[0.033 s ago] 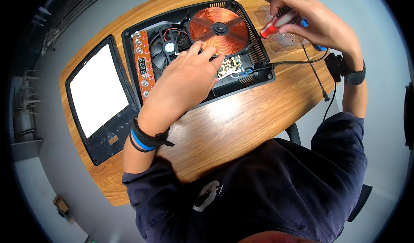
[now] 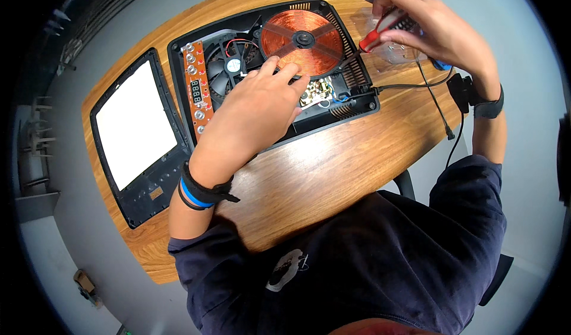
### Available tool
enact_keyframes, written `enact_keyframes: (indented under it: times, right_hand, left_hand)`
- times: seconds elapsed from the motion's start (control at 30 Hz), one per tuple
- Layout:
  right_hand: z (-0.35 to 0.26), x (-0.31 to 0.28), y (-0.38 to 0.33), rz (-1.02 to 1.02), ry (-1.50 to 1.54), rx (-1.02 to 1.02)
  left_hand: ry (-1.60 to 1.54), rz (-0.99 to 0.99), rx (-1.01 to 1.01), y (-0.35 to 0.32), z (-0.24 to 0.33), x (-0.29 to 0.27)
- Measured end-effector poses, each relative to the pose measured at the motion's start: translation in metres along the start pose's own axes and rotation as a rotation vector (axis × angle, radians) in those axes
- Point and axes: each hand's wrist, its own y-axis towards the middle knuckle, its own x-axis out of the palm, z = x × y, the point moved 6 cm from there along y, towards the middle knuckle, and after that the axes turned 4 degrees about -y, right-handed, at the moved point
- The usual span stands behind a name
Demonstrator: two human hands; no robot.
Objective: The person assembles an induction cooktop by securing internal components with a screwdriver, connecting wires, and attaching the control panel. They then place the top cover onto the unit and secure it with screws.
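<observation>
An opened induction cooker base (image 2: 279,140) lies on the wooden table. Inside it sit a round copper coil (image 2: 285,28), a black fan (image 2: 221,84) and an orange button board (image 2: 196,91) with a small display. My left hand (image 2: 253,106) rests over the base, fingers spread, fingertips on the coil's near edge. In my right hand (image 2: 425,28) is a red-handled screwdriver (image 2: 370,41), gripped between thumb and fingers. Its dark shaft slants down to the coil's right rim, by the vent slots. The exact tip contact is too small to make out.
Left of the base lies the cooker's black-framed top panel (image 2: 140,127), with a white middle. A clear plastic container (image 2: 389,54) stands under my right hand. A black power cord (image 2: 410,85) runs off the base's right side across the wooden table (image 2: 321,174).
The screwdriver handle has turned slightly within my right hand, and the fingers have shifted a little. My left hand stays in place on the coil.
</observation>
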Motion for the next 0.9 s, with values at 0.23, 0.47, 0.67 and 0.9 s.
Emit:
enact_keyframes:
  times: [0.23, 0.47, 0.67, 0.9]
  right_hand:
    - [0.014, 0.002, 0.000, -0.020, 0.133, -0.193]
    - [-0.027, -0.016, 0.003, -0.113, -0.236, 0.109]
    - [-0.002, -0.006, 0.014, -0.010, -0.030, -0.151]
    - [0.031, 0.010, 0.011, -0.174, -0.194, 0.202]
  left_hand:
    - [-0.006, -0.013, 0.006, 0.002, 0.002, -0.002]
    - [-0.018, -0.033, -0.004, 0.004, 0.001, -0.003]
    - [-0.037, -0.037, -0.016, 0.003, 0.000, -0.002]
    - [-0.067, -0.054, 0.001, 0.007, 0.002, -0.005]
